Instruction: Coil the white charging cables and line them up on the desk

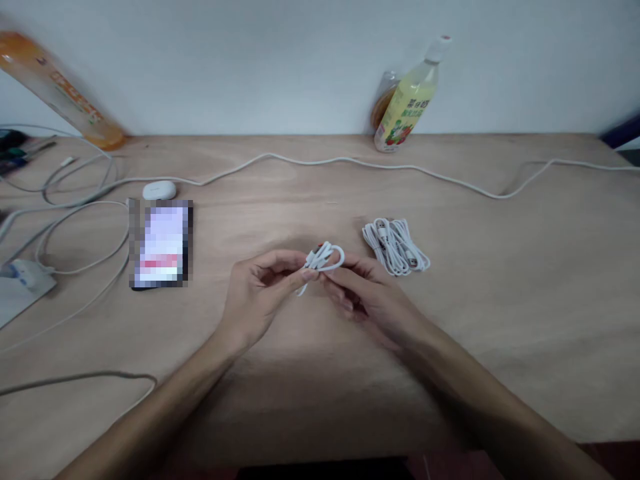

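A small coiled white cable (325,255) is held up between both hands in the middle of the head view. My left hand (267,287) pinches its left side between thumb and fingers, and a short white end hangs below the thumb. My right hand (367,287) grips the bundle's right side, where a loop stands out; its lower fingers are curled. A bit of red shows at the top of the coil. Right of my hands, bundled white cables (395,247) with metal plugs lie on the wooden table (500,280).
A phone (163,243) with a lit, blurred screen and a white earbud case (159,191) lie to the left. Loose white cables (85,200) spread there near a charger (30,273). An orange bottle (65,93) and a yellow-labelled bottle (410,100) stand at the wall.
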Available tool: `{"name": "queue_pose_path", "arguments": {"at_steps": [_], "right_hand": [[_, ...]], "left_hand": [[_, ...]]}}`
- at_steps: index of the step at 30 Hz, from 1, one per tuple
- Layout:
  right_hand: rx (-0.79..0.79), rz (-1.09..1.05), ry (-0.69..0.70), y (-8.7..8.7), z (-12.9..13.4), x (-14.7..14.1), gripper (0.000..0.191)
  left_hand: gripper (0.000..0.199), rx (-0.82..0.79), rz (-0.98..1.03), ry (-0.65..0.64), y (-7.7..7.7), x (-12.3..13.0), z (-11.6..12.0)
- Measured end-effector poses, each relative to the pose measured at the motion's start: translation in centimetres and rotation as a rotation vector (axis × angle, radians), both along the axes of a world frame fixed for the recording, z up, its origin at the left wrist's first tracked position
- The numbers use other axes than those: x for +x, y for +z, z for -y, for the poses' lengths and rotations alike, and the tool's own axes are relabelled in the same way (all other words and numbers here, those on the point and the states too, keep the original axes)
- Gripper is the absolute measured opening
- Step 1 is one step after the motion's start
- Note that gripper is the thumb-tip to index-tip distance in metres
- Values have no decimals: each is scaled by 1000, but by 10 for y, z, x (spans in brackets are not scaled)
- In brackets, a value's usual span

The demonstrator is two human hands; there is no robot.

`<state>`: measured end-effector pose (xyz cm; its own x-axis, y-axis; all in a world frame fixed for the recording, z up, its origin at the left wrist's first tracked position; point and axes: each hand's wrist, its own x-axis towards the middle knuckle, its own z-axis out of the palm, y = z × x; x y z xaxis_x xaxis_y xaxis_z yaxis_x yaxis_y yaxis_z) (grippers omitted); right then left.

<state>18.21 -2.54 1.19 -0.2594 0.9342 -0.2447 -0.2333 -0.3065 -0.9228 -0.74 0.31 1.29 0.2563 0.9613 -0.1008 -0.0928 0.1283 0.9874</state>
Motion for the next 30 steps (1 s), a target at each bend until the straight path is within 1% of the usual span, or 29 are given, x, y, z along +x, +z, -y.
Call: {"name": "queue_pose_path", "arguments": {"at_steps": [2, 4, 5, 7, 8, 10, 12, 13, 15, 17, 19, 22, 23, 24, 25, 27, 30], "right_hand": [[283, 282, -123, -2, 2, -1, 18], [568, 551, -207, -5, 4, 0, 6], [705, 661, -224, -7, 5, 1, 3], [925, 822, -236, -11, 4, 4, 6], [1008, 880, -246, -14, 4, 5, 7], [1123, 969, -268, -18, 2, 7, 9], [1187, 1016, -282, -21, 2, 8, 11], [1188, 1017, -282, -21, 3, 7, 12], [1114, 955, -274, -19, 4, 5, 16], [931, 796, -264, -14, 5, 2, 16], [648, 553, -222, -10, 5, 1, 15], [169, 148, -93, -5, 3, 1, 21], [48, 49, -52, -4, 2, 1, 24], [-38, -24, -26, -3, 1, 1, 27], [-88, -71, -12, -3, 0, 1, 30], [-113, -101, -16, -3, -1, 1, 33], [-16, -48, -60, -7, -1, -2, 34]], "left_hand": [[8, -74, 38, -8, -2, 0, -1], [12, -138, 83, -8, -4, 0, -2], [15, -171, 107, -10, -5, 0, -2], [19, -226, 152, -24, -6, 1, -1], [20, -240, 165, -31, -6, 1, 0], [19, -244, 177, -45, -7, 2, 1], [20, -240, 170, -51, -7, 2, 2], [20, -239, 161, -47, -7, 2, 2], [20, -232, 132, -24, -7, 2, 2], [19, -200, 94, -3, -6, 2, 1], [17, -152, 45, -13, -3, 0, -1], [13, -87, -23, -57, 1, -3, -4], [12, -74, -30, -68, 2, -4, -5], [12, -69, -31, -77, 1, -4, -5], [11, -69, -29, -79, 1, -4, -5], [12, -83, -19, -85, -2, -4, -6], [14, -104, 20, -90, -8, -3, -6]]}}
